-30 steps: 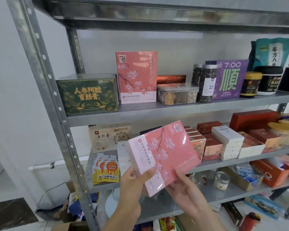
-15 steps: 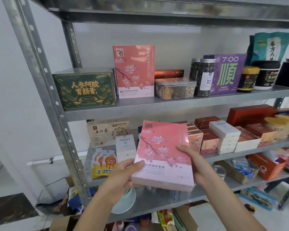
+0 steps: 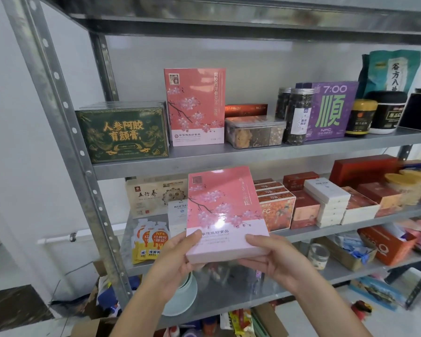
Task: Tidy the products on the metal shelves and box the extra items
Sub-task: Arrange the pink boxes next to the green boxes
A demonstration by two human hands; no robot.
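Centrally, pink blossom box (image 3: 225,212) is held in the air in front of the middle tier of the metal shelves (image 3: 229,158), printed face up and tilted toward the camera, w/ its near short edge lowest. L hand (image 3: 178,261) grips the box's near-left corner and R hand (image 3: 275,259) the near-right corner. On each hand the thumb lies on the pale lower band and the fingers are clamped beneath the box.

Upper tier, L to R: green gift box (image 3: 123,135); matching pink box (image 3: 196,107) standing upright just beside it; clear plastic tub (image 3: 254,131) w/ a red carton behind; two dark jars (image 3: 298,116); purple "7:00" box (image 3: 333,110).

Middle tier, partly hidden by the held box: beige carton (image 3: 153,194) at back left, orange pouches (image 3: 151,242) leaning at the front edge, stacked white boxes (image 3: 328,203) among red and orange cartons to the right.
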